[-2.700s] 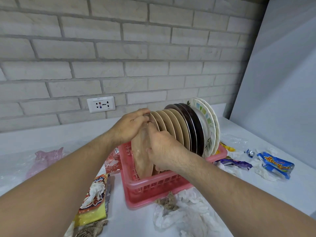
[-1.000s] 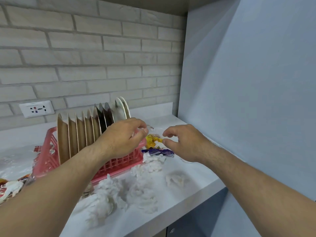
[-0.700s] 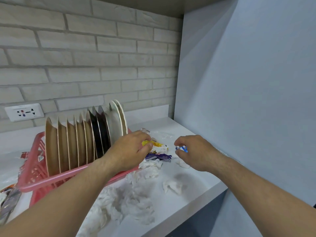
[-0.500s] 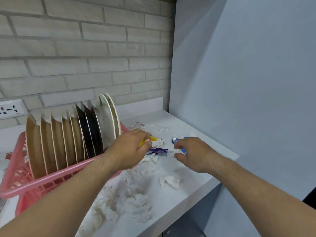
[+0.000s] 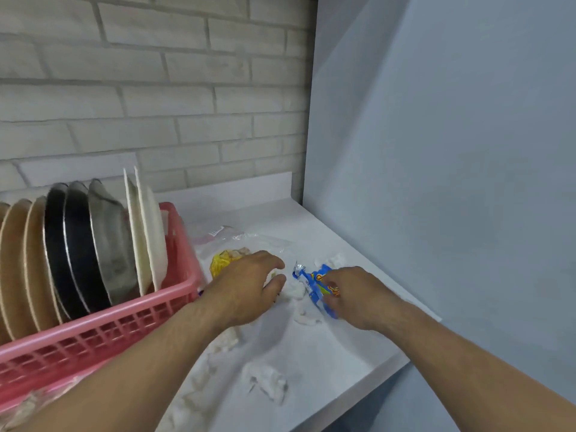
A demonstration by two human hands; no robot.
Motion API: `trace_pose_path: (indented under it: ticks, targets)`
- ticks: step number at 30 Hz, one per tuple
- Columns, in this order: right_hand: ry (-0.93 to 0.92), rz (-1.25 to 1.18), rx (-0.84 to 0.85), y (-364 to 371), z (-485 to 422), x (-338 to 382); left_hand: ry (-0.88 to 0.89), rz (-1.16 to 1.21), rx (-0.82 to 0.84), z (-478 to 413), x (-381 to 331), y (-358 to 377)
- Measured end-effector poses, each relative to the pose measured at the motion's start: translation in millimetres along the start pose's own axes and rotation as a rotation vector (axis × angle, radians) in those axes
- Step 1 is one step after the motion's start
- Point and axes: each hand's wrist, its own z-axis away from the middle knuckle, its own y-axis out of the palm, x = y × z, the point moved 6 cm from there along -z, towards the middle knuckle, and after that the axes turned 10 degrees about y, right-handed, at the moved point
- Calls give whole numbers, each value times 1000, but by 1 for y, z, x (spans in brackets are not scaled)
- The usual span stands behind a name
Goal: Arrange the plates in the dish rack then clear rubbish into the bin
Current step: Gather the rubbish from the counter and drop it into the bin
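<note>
Several plates, tan, black, grey and white, stand upright in a pink dish rack at the left. Rubbish lies on the white counter right of the rack. My right hand presses its fingers on a blue snack wrapper. My left hand hovers palm down over white crumpled tissue, next to a yellow wrapper. The fingers of my left hand are apart and hold nothing that I can see.
More crumpled tissue lies near the counter's front edge. A clear plastic bag lies behind the yellow wrapper. A grey wall panel bounds the counter on the right and a brick wall at the back.
Both hands have left the plates in the rack and moved right to the rubbish. My right hand has come down on the blue wrapper; my left hand has reached past the yellow wrapper.
</note>
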Motion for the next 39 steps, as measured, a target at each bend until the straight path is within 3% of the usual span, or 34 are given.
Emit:
trace_pose_path:
  ticks: [3,9,16,23,27,32,39]
  targets:
    - [72,-32,-38,-3,-32,-29,-25,-38,-5,-28,0,16]
    - [145,-116,77,33,-72,-47,-87,-82,153,-54,-3,66]
    - [154,-101,68,57,-89,-45,-163,-105,122,-63,9,78]
    - [-13,-314,-25,57,-84,-30,-216,-63,84,-65,13,85]
    - [-142,-505,-23,43,-83,-26,-233,141,31,-65,14,86]
    - [-133,-912,-88,9,-84,-22,-399,636,-316,-77,11,65]
    - [-245,-1172,112,-8,-74,8,-527,957,-545,-97,13,49]
